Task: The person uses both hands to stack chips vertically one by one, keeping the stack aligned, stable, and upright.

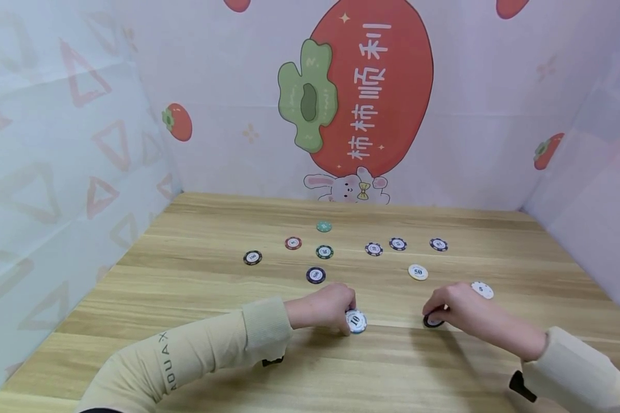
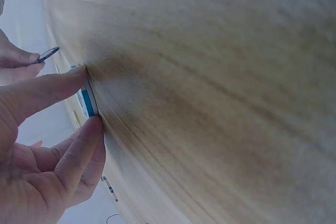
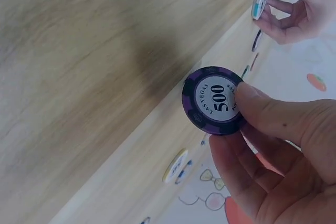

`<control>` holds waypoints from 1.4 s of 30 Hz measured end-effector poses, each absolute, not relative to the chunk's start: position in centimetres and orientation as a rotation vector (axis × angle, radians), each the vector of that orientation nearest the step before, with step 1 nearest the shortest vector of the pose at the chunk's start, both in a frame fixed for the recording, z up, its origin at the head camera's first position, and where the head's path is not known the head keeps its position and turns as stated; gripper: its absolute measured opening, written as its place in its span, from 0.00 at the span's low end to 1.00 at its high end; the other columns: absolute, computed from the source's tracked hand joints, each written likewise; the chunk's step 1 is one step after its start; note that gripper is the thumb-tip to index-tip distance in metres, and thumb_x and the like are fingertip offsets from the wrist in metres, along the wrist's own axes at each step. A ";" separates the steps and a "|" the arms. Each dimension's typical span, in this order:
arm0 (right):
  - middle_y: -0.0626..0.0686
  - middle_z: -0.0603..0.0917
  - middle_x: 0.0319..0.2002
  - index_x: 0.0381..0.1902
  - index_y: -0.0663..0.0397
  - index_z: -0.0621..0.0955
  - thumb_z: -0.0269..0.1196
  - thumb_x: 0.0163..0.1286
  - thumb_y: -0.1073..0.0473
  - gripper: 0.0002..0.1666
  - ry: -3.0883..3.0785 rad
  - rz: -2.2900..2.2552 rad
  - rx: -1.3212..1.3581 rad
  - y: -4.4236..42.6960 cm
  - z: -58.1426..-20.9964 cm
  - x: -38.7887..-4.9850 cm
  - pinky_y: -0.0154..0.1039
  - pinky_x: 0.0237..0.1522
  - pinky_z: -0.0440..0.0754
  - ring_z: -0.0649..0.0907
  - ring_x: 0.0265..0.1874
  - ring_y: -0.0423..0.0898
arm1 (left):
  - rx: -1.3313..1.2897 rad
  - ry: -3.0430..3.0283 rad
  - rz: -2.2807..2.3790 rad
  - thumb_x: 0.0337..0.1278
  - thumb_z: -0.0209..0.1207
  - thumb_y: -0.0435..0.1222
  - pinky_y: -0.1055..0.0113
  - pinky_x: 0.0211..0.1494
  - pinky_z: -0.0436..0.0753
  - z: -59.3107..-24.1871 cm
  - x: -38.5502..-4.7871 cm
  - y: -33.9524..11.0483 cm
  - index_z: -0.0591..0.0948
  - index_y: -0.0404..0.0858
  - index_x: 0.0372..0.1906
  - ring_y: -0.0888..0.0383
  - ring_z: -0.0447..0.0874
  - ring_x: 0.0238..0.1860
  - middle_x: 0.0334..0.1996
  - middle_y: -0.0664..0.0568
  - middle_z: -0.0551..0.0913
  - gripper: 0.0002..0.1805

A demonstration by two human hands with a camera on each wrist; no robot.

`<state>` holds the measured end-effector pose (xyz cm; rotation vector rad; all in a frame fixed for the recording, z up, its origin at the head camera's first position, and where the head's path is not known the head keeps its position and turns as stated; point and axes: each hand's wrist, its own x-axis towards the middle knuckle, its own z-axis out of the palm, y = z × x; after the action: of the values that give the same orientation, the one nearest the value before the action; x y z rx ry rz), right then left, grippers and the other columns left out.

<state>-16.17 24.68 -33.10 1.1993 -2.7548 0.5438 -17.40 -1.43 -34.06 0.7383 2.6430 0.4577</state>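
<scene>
Near the table's middle, my left hand (image 1: 321, 307) pinches a white and light-blue poker chip (image 1: 356, 321) marked 10 by its edge, between thumb and fingers. The left wrist view shows this chip's blue and white rim (image 2: 90, 101) low over or touching the wood; which one I cannot tell. To the right, my right hand (image 1: 462, 308) holds a purple and black poker chip (image 3: 214, 101) between thumb and fingertips. Its face reads 500 and LAS VEGAS, and it is tilted above the tabletop. A white chip (image 1: 483, 289) lies just beyond the right hand, partly covered by it.
Farther back on the wooden table (image 1: 186, 298) several chips lie flat and apart, among them a yellow-rimmed 50 chip (image 1: 418, 272), a black 500 chip (image 1: 316, 275), a red chip (image 1: 293, 243) and a green chip (image 1: 324, 226). Printed cloth walls (image 1: 227, 149) stand around the table.
</scene>
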 end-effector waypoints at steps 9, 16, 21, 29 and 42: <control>0.40 0.79 0.25 0.27 0.52 0.85 0.68 0.48 0.67 0.07 -2.834 0.603 1.033 23.5 -32.6 -15.7 0.30 0.25 0.75 0.79 0.25 0.34 | 0.732 2.646 0.451 0.35 0.72 0.35 0.74 0.36 0.72 -34.0 -17.4 -1.4 0.78 0.39 0.35 0.64 0.71 0.29 0.28 0.58 0.75 0.17; 0.42 0.82 0.28 0.28 0.50 0.85 0.67 0.50 0.67 0.07 -2.862 0.581 0.935 22.7 -32.4 -15.6 0.33 0.27 0.76 0.79 0.26 0.35 | 0.737 2.642 0.453 0.35 0.71 0.34 0.74 0.35 0.72 -33.9 -17.4 -1.4 0.78 0.39 0.35 0.64 0.71 0.29 0.27 0.58 0.75 0.17; 0.44 0.83 0.28 0.30 0.52 0.84 0.66 0.52 0.67 0.07 -2.909 0.679 0.864 22.1 -32.7 -15.7 0.30 0.25 0.75 0.78 0.24 0.32 | 0.741 2.646 0.454 0.35 0.71 0.34 0.74 0.35 0.73 -34.0 -17.4 -1.3 0.78 0.39 0.35 0.64 0.71 0.29 0.27 0.57 0.76 0.17; 0.49 0.84 0.30 0.32 0.58 0.84 0.64 0.54 0.69 0.07 -2.969 0.951 0.853 21.4 -33.1 -15.8 0.29 0.25 0.77 0.79 0.27 0.35 | 0.730 2.653 0.450 0.35 0.72 0.35 0.73 0.36 0.73 -34.0 -17.3 -1.3 0.78 0.40 0.35 0.64 0.71 0.29 0.27 0.58 0.75 0.17; 0.54 0.81 0.31 0.38 0.69 0.81 0.61 0.56 0.71 0.10 -3.074 1.455 0.645 20.0 -33.9 -15.9 0.34 0.26 0.80 0.79 0.28 0.44 | 0.744 2.650 0.450 0.35 0.72 0.34 0.74 0.35 0.72 -34.1 -17.4 -1.4 0.78 0.40 0.34 0.65 0.71 0.28 0.26 0.58 0.75 0.17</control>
<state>-15.92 20.01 -33.92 0.6454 -3.0743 1.4553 -17.43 -1.41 -34.13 0.7442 2.6500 0.4499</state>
